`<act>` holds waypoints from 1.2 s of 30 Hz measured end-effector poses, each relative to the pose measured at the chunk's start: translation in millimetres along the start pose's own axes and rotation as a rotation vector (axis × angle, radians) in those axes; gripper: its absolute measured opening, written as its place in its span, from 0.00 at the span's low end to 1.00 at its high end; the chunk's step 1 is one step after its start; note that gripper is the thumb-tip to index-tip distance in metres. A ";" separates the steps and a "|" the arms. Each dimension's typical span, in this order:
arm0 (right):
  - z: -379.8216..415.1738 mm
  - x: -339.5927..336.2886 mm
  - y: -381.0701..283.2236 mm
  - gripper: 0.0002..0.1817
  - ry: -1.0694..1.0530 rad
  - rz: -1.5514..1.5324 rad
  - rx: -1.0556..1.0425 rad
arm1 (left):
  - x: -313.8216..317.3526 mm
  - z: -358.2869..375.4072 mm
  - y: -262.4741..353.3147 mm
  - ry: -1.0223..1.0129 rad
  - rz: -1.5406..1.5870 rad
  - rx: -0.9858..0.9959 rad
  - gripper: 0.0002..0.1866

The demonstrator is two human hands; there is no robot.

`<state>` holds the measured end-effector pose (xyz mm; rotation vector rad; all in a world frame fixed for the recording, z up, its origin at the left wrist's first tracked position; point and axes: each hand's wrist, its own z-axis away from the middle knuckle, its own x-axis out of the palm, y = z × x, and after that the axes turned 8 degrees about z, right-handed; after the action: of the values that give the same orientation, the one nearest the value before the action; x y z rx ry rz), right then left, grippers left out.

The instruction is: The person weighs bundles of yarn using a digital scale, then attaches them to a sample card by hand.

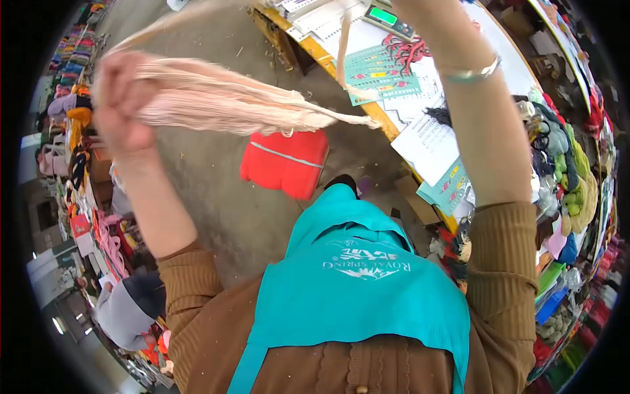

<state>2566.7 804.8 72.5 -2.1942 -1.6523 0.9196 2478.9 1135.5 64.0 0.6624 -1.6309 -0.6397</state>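
My left hand (125, 98), blurred by motion, is raised at the upper left and closed around one end of a pale peach yarn skein (230, 98). The skein stretches sideways to the right, its far end narrowing to a twisted tip. A blurred peach strand rises from my left hand toward the top edge, and another pale strand (344, 49) hangs near the table. My right arm is lifted at the upper right with a bracelet (482, 71) on it. Only the lower part of my right hand (430, 20) shows; its fingers are cut off by the top edge.
A red bundle (285, 161) tied with a light band sits below the skein, above the concrete floor. The yellow-edged table (387, 128) carries a digital scale (387, 20), green printed cards (380, 72), red cords and papers (426, 148). Yarn-filled shelves line both sides; a person (128, 312) bends at lower left.
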 end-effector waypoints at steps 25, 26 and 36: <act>521.0 418.8 120.9 0.22 -0.812 0.267 1.502 | -285.0 197.9 224.7 0.685 -0.568 0.473 0.10; 521.5 420.1 114.4 0.20 -0.852 0.260 1.497 | -298.3 198.8 227.3 0.698 -0.600 0.468 0.09; 534.3 407.8 118.7 0.10 -0.179 -0.306 1.945 | -352.5 184.2 222.6 0.803 -0.489 0.415 0.08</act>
<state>2396.9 1051.8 -540.8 -0.4844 -0.3563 1.5236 2328.2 1553.0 -39.8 1.4349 -0.8385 -0.2932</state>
